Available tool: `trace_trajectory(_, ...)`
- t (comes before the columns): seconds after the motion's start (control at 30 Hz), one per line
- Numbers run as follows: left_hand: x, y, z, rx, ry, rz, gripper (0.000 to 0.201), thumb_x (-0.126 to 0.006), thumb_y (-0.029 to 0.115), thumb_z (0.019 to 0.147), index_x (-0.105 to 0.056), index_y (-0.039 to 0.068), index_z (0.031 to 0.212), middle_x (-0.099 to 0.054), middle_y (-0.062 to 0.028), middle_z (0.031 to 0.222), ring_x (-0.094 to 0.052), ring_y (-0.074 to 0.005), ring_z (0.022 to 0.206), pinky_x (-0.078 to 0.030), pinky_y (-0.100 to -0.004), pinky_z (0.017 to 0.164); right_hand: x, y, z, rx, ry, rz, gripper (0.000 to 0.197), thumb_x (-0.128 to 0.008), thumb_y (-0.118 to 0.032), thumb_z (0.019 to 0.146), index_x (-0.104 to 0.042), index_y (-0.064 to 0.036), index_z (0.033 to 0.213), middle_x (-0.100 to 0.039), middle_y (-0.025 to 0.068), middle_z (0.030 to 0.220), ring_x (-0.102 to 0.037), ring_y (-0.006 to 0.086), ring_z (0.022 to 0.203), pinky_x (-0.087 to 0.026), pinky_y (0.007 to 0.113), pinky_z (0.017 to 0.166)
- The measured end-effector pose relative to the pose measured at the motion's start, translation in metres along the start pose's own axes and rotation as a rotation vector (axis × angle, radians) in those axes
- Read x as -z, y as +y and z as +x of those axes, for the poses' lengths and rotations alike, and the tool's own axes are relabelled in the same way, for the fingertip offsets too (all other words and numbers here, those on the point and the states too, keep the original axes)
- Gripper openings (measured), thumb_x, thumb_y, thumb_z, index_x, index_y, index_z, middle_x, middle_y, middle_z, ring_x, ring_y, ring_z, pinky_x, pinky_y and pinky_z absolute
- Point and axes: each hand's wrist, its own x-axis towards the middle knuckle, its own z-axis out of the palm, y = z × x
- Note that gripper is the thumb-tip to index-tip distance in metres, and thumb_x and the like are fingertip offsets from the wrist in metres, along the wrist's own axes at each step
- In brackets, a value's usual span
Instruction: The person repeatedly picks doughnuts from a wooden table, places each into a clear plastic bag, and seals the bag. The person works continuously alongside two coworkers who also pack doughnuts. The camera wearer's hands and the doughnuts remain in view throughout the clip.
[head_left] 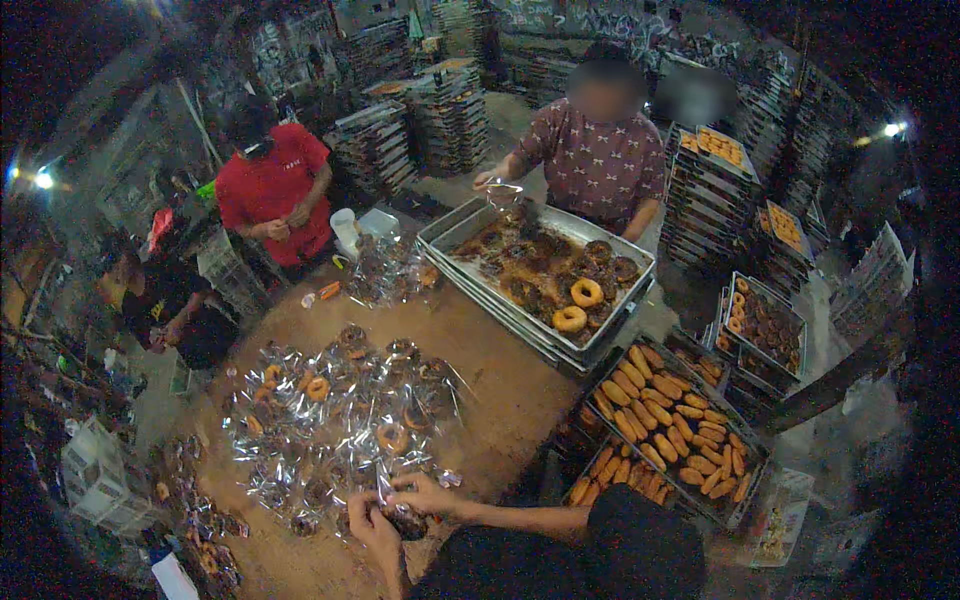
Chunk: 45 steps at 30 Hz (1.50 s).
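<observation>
Near the front edge of the table, both my hands are closed on a dark chocolate doughnut in a clear plastic bag (406, 523). My left hand (374, 532) grips it from the left, with thumb and fingers drawn together. From the right, my right hand (424, 495) pinches the plastic near its upper end. Just beyond them spreads a wide pile of bagged doughnuts (318, 388), some plain and some chocolate, with shiny wrapping. Parts of the fingertips are hidden behind the plastic.
Across the brown table (500, 400), a person in a patterned shirt (590, 165) holds tongs over a stacked metal tray (640, 285) of chocolate doughnuts. A person in red (285, 180) stands far left. Long buns fill a tray (690, 430) at right; a white crate (105, 480) stands left.
</observation>
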Motion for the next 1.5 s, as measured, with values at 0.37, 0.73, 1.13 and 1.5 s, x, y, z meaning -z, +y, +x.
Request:
trace_trajectory(0.37, 0.025, 0.035, -0.007, 0.271, -0.272, -0.019, 0.019, -0.072, 0.012, 0.086, -0.069, -0.001, 0.100, -0.070, -0.0085, 0.085, -0.063, -0.0123, 0.076, -0.050, -0.0276, 0.070, 0.013, 0.000, -0.015, 0.152, -0.013, -0.281, 0.032, -0.073, -0.017, 0.082, -0.066, -0.0014, 0.109, -0.070, 0.0072, 0.101, -0.064, 0.0191, 0.091, -0.052, 0.034, 0.082)
trace_trajectory(0.73, 0.024, 0.030, -0.023, 0.211, -0.290, 0.039, 0.017, -0.067, 0.006, 0.087, -0.072, 0.002, 0.103, -0.069, -0.0121, 0.101, -0.066, -0.0228, 0.092, -0.052, -0.0322, 0.082, 0.016, -0.012, -0.033, 0.232, 0.056, -0.292, 0.014, -0.074, -0.012, 0.083, -0.068, -0.0015, 0.090, -0.068, 0.0032, 0.086, -0.065, 0.0138, 0.086, -0.051, 0.031, 0.078)
trace_trajectory(1.13, 0.014, 0.028, -0.019, -0.050, -0.397, 0.186, 0.028, -0.070, 0.004, 0.083, -0.068, 0.005, 0.110, -0.068, -0.0133, 0.101, -0.067, -0.0278, 0.088, -0.053, -0.0368, 0.079, 0.012, 0.011, -0.027, -0.002, 0.292, -0.106, 0.014, -0.069, -0.010, 0.088, -0.063, -0.0051, 0.100, -0.062, -0.0017, 0.082, -0.055, 0.0051, 0.074, -0.044, 0.021, 0.066)
trace_trajectory(1.5, 0.056, -0.027, -0.019, 0.442, -0.411, -0.011, 0.016, -0.072, 0.011, 0.083, -0.073, 0.003, 0.097, -0.072, -0.0085, 0.091, -0.067, -0.0204, 0.085, -0.052, -0.0328, 0.079, -0.022, 0.018, -0.021, 0.224, 0.109, -0.467, 0.018, -0.074, -0.015, 0.082, -0.067, -0.0015, 0.091, -0.059, 0.0083, 0.090, -0.059, 0.0233, 0.093, -0.047, 0.033, 0.084)
